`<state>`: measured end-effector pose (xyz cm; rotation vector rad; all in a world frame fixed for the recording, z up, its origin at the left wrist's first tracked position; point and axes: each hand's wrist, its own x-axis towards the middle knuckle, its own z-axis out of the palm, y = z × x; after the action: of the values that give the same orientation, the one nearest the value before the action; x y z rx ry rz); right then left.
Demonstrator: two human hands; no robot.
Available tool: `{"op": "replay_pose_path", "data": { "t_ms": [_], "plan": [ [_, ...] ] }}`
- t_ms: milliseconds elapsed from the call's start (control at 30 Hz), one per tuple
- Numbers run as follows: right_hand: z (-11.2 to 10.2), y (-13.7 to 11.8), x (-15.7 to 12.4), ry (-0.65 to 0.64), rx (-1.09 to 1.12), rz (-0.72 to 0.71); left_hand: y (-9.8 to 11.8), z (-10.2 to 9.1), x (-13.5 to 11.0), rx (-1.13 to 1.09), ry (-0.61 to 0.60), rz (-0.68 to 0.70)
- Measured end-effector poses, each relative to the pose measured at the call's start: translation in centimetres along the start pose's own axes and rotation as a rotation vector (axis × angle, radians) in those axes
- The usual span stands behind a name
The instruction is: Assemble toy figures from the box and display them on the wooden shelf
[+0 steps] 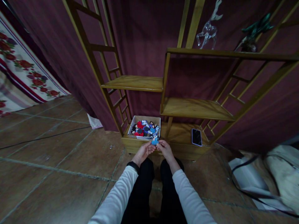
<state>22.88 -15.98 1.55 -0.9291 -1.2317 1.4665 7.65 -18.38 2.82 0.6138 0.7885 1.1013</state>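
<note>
We find our left hand [144, 151] and right hand [165, 148] closed on a blue figurine [155, 142]; box [137, 118] at eleven o'clock, phone [196, 137] at three.

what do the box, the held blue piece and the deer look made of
Box: probably matte cardboard, from its thin, pale walls. Blue piece: maybe smooth plastic, evenly coloured; too small to confirm. Deer: glossy clear glass or acrylic, see-through with highlights.

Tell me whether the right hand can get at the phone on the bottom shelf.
Probably yes: nothing visible stands between the right hand and the phone, though that hand and the left hand are holding the small blue figure.
</note>
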Motion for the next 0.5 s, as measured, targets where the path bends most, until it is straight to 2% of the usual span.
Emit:
{"op": "replay_pose_path", "data": {
  "t_ms": [133,233,367,500],
  "plan": [
    [-0.04,0.13,0.02,-0.015,0.023,0.021,0.15,0.29,-0.26,0.062,-0.005,0.033],
    [0.09,-0.02,-0.15,-0.008,0.047,0.034,0.00,0.36,-0.21,0.116,0.041,0.066],
    [0.21,-0.27,-0.27,0.049,0.037,0.060,-0.47,0.22,0.25,0.188,0.153,0.136],
    [0.11,-0.10,-0.08,0.099,-0.001,0.076,-0.75,-0.16,0.60,0.198,0.322,0.271]
  ]
}}
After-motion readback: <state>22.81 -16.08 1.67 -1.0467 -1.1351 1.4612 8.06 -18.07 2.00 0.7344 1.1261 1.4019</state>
